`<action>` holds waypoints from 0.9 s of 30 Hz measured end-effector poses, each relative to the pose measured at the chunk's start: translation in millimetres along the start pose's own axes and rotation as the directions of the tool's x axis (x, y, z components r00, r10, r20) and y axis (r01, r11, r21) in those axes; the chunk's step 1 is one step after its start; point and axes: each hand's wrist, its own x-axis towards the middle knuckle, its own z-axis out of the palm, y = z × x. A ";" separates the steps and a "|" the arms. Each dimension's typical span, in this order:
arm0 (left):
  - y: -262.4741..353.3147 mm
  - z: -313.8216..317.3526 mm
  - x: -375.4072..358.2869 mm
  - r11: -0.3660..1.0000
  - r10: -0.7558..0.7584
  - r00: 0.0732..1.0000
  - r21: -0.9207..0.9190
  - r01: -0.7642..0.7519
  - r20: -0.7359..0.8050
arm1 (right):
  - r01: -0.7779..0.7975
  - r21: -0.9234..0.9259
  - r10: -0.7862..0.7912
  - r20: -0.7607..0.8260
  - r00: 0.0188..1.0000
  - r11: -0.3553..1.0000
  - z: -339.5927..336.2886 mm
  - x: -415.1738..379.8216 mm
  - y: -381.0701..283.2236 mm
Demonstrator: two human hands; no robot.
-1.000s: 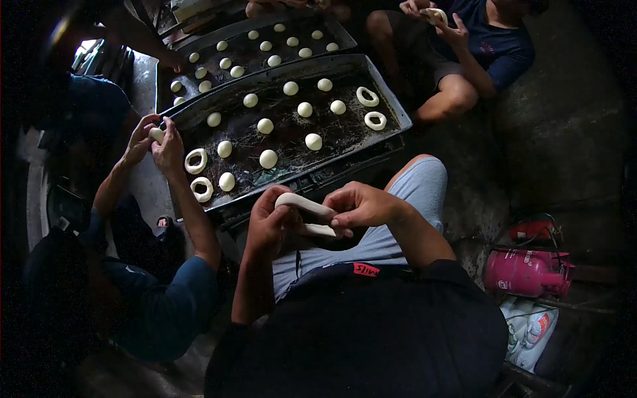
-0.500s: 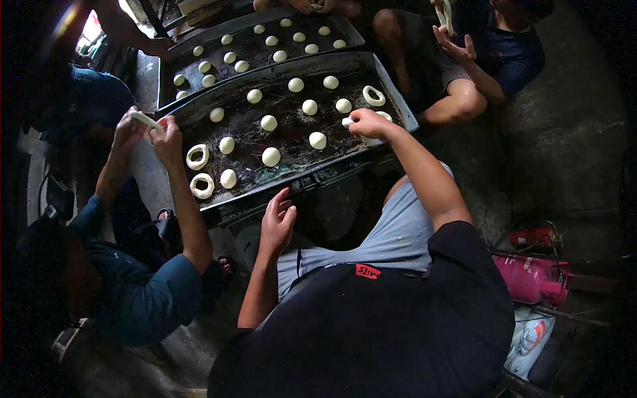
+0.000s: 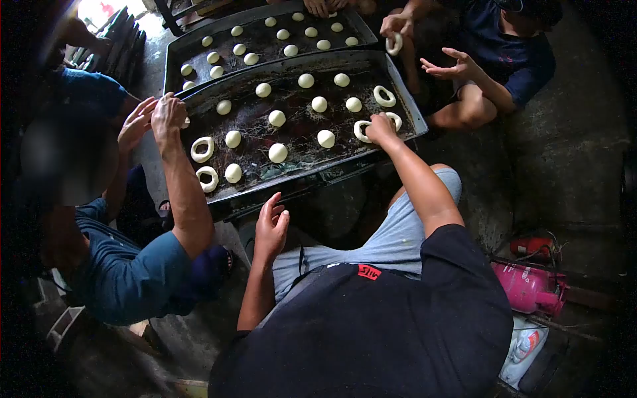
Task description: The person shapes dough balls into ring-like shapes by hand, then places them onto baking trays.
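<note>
My right hand (image 3: 383, 130) is over the right end of the near baking tray (image 3: 242, 194), fingers closed at the edge of a white dough ring (image 3: 359, 132) lying on the tray. Another dough ring (image 3: 397, 121) shows partly behind that hand, and a third ring (image 3: 384, 96) lies farther back. In front of the tray's near edge, my left hand (image 3: 271, 229) hangs empty with thumb and fingers apart. Round dough balls, such as one dough ball (image 3: 326, 138), stand spaced over the dark tray. Two more rings, including a dough ring (image 3: 202, 150), lie at its left end.
A second tray (image 3: 166, 66) with dough balls adjoins the far side. At left, a co-worker's hands (image 3: 156, 119) work above the tray corner. At right, another person's hand holds a dough ring (image 3: 394, 44). A pink gas cylinder (image 3: 524, 285) lies at lower right.
My right hand has moved slightly right and down, and the ring by it now lies flat on the tray. The co-worker at left has reached toward the tray; the person at right has lowered a ring.
</note>
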 end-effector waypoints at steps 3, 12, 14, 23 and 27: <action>3.8 -0.2 2.4 0.999 0.022 1.000 0.033 -0.022 -0.002 | 0.022 0.339 -0.129 0.297 0.946 0.941 -16.7 -5.4 -50.6; 15.3 -1.6 13.4 0.992 0.081 0.997 -0.092 -0.081 -0.004 | 0.111 0.796 -0.464 0.228 0.856 0.595 -59.8 -88.8 -153.2; 24.2 -4.1 12.8 0.960 0.104 0.994 -0.262 -0.098 0.010 | 0.124 0.900 -0.578 0.157 0.801 0.418 -95.4 -125.3 -164.7; 97.0 -19.9 -19.0 0.938 0.335 0.920 -0.160 -0.306 0.204 | 0.435 0.848 -0.667 -0.138 0.732 0.303 -190.4 -176.4 -165.4; 112.6 -25.2 -24.9 0.836 0.489 0.859 0.200 -0.511 0.153 | 0.655 0.645 -0.622 -0.338 0.707 0.394 -197.4 -198.8 -178.8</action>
